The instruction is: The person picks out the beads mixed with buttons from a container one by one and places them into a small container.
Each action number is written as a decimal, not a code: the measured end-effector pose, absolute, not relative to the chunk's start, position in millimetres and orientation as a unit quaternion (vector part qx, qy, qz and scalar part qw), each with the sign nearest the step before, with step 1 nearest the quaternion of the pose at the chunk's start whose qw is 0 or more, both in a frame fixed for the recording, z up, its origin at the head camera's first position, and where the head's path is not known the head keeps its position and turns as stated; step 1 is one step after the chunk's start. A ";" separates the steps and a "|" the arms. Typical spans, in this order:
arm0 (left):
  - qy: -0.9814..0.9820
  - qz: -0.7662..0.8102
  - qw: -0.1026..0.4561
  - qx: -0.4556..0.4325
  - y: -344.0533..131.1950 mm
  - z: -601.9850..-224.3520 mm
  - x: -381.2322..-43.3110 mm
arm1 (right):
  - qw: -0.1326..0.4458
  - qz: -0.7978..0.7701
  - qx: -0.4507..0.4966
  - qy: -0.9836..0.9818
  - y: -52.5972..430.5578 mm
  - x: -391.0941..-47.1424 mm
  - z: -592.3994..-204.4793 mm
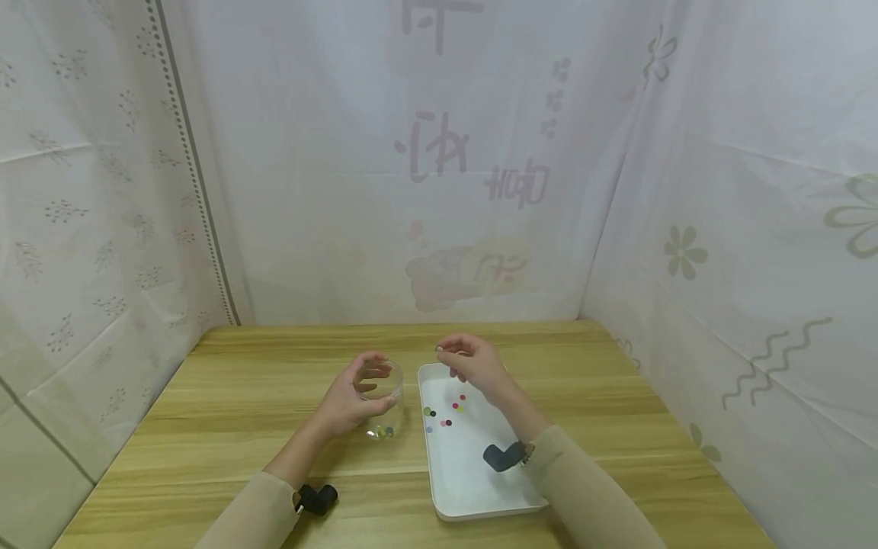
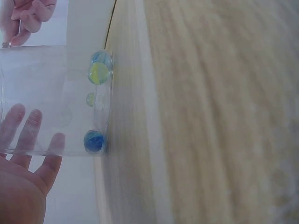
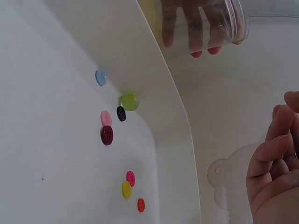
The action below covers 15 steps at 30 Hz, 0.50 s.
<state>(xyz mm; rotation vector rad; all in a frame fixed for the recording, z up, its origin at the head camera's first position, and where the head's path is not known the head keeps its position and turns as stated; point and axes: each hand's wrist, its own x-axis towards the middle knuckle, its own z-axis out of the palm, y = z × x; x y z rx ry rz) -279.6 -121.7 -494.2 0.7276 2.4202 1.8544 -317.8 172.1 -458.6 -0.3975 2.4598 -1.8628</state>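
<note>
My left hand point(image 1: 353, 400) grips a clear jar point(image 2: 60, 88) around its side, fingers spread behind it and thumb in front. The jar stands upright on the table left of a white tray point(image 1: 461, 476). At its bottom lie several glass marbles, among them a blue one point(image 2: 94, 141) and a yellow-green one point(image 2: 98, 73). Up beside the jar's mouth, over the tray's far end, my right hand point(image 1: 476, 367) pinches a tiny object between thumb and index finger; I cannot tell its kind. In the tray lies a green marble point(image 3: 129, 101) next to a black button point(image 3: 121, 113).
More buttons lie in the tray: light blue point(image 3: 101, 77), pink point(image 3: 106, 118), dark red point(image 3: 107, 135), magenta point(image 3: 131, 178), yellow point(image 3: 126, 190) and orange-red point(image 3: 141, 205). The tray's raised wall faces the jar. Patterned white curtains point(image 1: 329, 191) enclose the wooden table point(image 1: 274, 381).
</note>
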 end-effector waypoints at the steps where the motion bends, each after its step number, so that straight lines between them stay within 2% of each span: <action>1: 0.772 0.591 0.003 0.232 -121.7 -494.1 -279.5 | 0.014 -0.597 -0.129 0.792 170.9 -316.7 -457.0; 15: 0.776 0.588 0.003 0.229 -121.6 -492.6 -277.9 | 0.019 -0.602 -0.162 0.782 151.4 -305.5 -440.2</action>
